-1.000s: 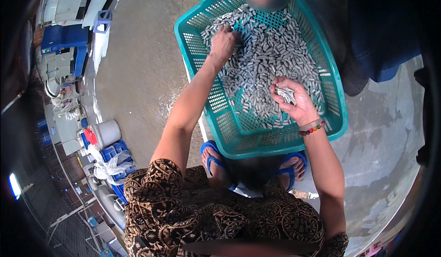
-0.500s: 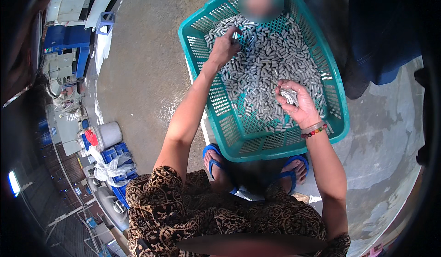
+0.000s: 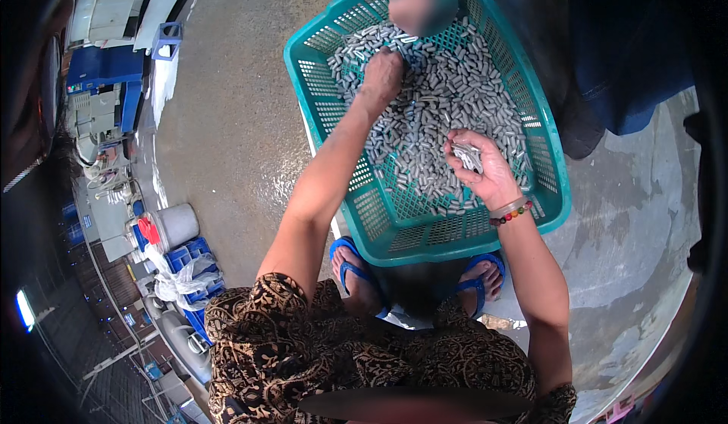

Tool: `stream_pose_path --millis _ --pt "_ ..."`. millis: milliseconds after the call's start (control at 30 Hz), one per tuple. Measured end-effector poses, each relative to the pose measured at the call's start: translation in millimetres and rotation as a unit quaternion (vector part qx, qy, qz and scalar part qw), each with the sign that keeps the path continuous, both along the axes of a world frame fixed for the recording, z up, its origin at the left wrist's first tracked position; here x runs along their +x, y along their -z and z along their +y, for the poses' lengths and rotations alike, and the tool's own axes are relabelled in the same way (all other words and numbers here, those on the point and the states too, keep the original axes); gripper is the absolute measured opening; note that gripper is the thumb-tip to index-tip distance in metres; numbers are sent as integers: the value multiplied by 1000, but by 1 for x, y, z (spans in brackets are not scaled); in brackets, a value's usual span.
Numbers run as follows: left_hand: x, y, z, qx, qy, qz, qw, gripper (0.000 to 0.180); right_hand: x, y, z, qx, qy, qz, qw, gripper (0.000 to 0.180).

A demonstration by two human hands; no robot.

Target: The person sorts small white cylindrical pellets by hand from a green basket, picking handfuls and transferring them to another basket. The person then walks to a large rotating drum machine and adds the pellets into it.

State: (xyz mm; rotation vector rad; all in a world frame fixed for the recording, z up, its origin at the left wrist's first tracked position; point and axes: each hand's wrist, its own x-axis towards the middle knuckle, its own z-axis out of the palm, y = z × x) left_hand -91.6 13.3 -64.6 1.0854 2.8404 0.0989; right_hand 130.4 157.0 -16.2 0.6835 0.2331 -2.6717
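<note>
A large green plastic basket (image 3: 557, 159) holds a spread of small grey rod-like pieces (image 3: 432, 113), metallic in look. My left hand (image 3: 384, 74) reaches down among them in the far left part of the basket. Its fingers are curled under, and whatever they grip is hidden beneath the hand. Nearer to me and to the right, my right hand (image 3: 489, 172) is turned palm up over the pieces. Its fingers wrap round a small heap of grey pieces (image 3: 468, 156). A beaded bracelet and a clear band circle that wrist.
A blurred part of another person (image 3: 423, 3) shows at the basket's far rim, with dark blue clothing (image 3: 637, 53) at the right. My feet in blue sandals (image 3: 483, 280) stand by the near rim. At left are a grey bucket (image 3: 174, 225) and blue crates (image 3: 189, 261).
My left hand has moved slightly right and down into the pieces, its fingers now curled out of sight. My right hand still cups its heap. The whole view has shifted a little.
</note>
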Motion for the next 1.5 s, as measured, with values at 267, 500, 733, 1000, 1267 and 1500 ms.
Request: stream_pose_path --millis 267,500,733,1000,1267,1500 --pt "-2 -79 -27 304 -210 -321 872 12 2 6 4 -24 32 -25 999 16" --pt "34 -84 -44 526 -91 -750 392 27 0 6 3 -25 39 -36 998 17" --pt "61 -58 0 35 84 -144 985 20 -2 5 4 34 98 -41 994 16" --pt "39 -63 9 93 128 -124 980 26 0 15 11 6 113 17 993 23" --pt "53 -37 13 -30 157 -103 982 19 0 22 15 -38 140 5 989 27" --pt "42 -66 -17 7 30 -115 993 19 -1 24 23 -38 215 -37 975 24"
